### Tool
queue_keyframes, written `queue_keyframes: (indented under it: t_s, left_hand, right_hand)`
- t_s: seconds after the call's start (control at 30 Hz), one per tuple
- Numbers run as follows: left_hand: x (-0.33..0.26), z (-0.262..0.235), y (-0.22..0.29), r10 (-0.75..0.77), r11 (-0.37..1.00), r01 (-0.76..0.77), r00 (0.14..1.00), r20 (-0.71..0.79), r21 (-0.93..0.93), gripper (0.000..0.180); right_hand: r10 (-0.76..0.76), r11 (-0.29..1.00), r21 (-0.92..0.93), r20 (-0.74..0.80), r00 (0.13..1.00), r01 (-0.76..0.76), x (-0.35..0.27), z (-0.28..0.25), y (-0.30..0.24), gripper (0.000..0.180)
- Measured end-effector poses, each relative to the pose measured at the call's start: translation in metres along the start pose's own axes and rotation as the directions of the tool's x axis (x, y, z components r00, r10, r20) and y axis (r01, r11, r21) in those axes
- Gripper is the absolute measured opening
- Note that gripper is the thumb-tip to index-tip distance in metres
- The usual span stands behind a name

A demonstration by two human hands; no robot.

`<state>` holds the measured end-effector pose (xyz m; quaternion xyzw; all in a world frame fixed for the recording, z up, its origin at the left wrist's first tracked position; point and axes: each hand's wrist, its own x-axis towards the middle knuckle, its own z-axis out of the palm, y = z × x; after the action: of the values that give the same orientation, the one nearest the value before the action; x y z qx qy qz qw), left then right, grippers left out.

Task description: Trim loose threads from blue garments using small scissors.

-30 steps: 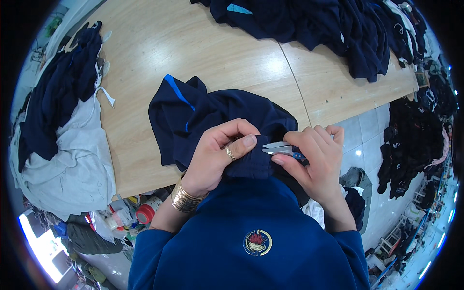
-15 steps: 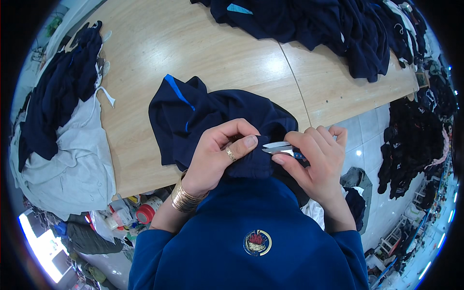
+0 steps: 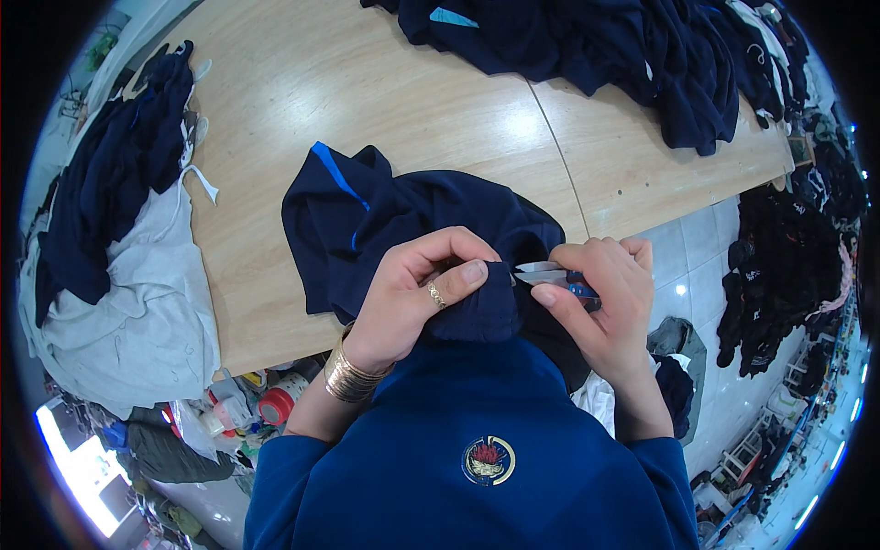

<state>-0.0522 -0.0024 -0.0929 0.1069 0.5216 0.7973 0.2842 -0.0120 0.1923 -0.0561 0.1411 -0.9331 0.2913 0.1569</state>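
Observation:
A dark navy garment (image 3: pixel 440 206) with a bright blue strip lies bunched at the table's near edge. My left hand (image 3: pixel 426 284) pinches its gathered hem between thumb and fingers. In my right hand (image 3: pixel 600 293) is a pair of small thread snips (image 3: pixel 545 274) with silvery blades and a blue part at the grip. The blades point left, with their tips close to the edge of the hem; whether they touch it I cannot tell.
On the wooden table (image 3: pixel 266 101), a pile of navy garments (image 3: pixel 587 46) lies at the far right. More navy clothing (image 3: pixel 119 183) and a pale grey cloth (image 3: pixel 147 284) hang over the left side. Dark clothes (image 3: pixel 779 275) are heaped right of the tiled floor. A red container (image 3: pixel 282 400) sits below the table.
My right hand has drawn the snips slightly to the right, away from my left fingertips. The hem in my left hand has turned a little and shows more of its edge.

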Motion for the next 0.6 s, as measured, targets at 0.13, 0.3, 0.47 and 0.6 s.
queue_keyframes:
  t_s: [0.13,0.3,0.47,0.6]
  left_hand:
    - [0.000,0.000,0.000,0.003,1.000,-0.003,1.000,0.012,-0.016,0.014]
    - [0.000,-0.002,0.000,-0.019,1.000,0.019,0.999,0.051,-0.014,0.015]
    - [0.000,-0.002,0.001,-0.007,1.000,0.007,0.997,0.075,-0.007,0.014]
    - [0.001,-0.002,-0.002,0.081,0.980,-0.086,0.996,0.032,0.181,0.011]
  right_hand:
    - [0.005,0.999,0.043,0.036,0.999,-0.007,0.002,-0.003,-0.003,0.024]
    - [-0.021,0.999,0.047,0.056,0.998,0.018,0.001,-0.002,-0.001,0.024]
    - [0.188,0.951,0.236,0.074,0.979,-0.200,-0.001,0.000,0.000,0.032]
    - [0.223,0.814,0.480,0.260,0.939,-0.326,0.005,0.003,-0.010,0.038]
